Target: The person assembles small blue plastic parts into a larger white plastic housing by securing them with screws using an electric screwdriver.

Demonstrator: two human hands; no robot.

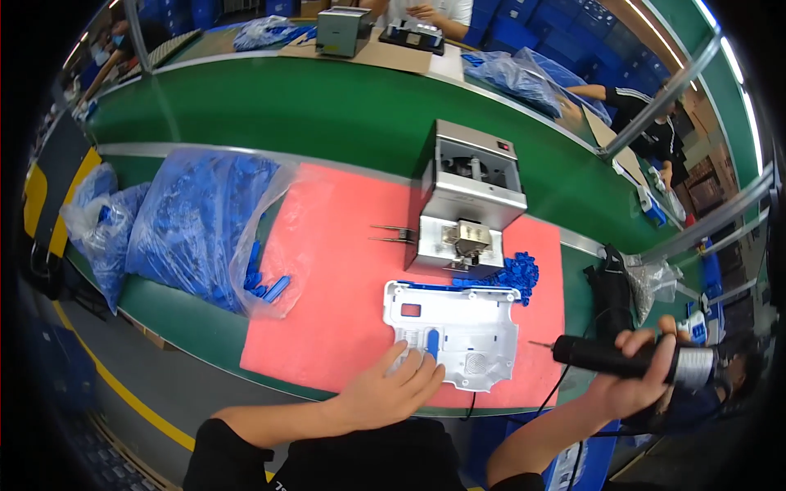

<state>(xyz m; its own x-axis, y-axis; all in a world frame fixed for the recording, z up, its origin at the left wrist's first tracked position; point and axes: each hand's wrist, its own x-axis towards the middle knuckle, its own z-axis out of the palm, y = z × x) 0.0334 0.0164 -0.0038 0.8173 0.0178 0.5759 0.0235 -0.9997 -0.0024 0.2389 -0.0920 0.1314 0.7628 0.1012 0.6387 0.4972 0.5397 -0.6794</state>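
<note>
A white plastic housing lies with its hollow side up on the pink mat, a blue strip-shaped part inside it. My left hand grips the housing at its near left edge, its bent fingertips beside the blue strip. The fingers cover that corner. Off to the right, my right hand is wrapped round a black electric screwdriver, held sideways in the air. Its thin bit points left toward the housing, apart from it.
Beyond the housing stands a metal screw feeder, with small blue parts beside it. A clear bag of blue parts lies left of the pink mat. A bag of small pieces is at right. People work across the green conveyor.
</note>
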